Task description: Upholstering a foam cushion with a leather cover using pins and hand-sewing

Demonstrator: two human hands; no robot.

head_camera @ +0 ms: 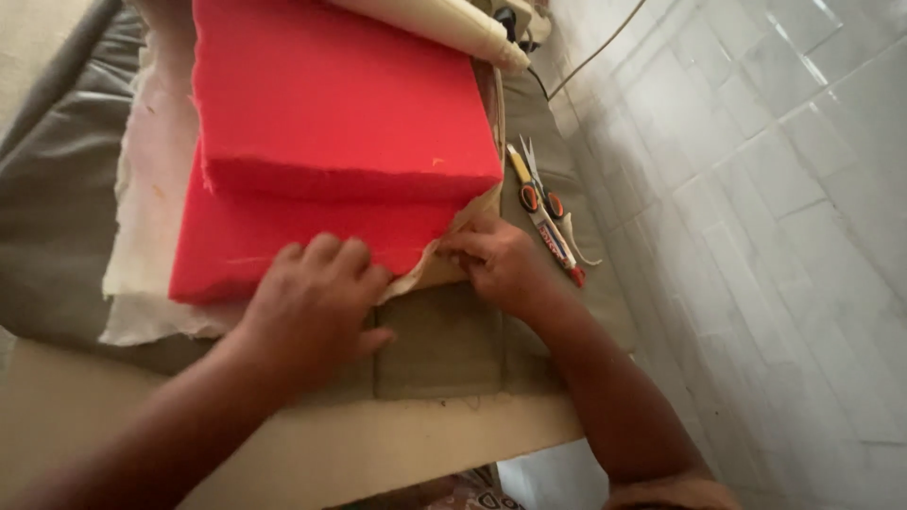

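Observation:
Two thick red foam slabs are stacked, the upper foam slab (340,90) on the lower foam slab (236,241), on a work table. My left hand (312,302) presses flat on the near corner of the lower slab. My right hand (501,264) pinches the edge of a cream fabric sheet (453,250) that peeks out under the slabs' right corner. An olive cloth panel (439,345) lies under both hands.
Orange-handled scissors (534,184) and a glue tube (557,246) lie right of the foam. A cream roll (444,24) lies at the back. White fleece (142,274) sticks out on the left. A tiled floor (775,189) runs along the right; the table's pale front edge (378,449) is near.

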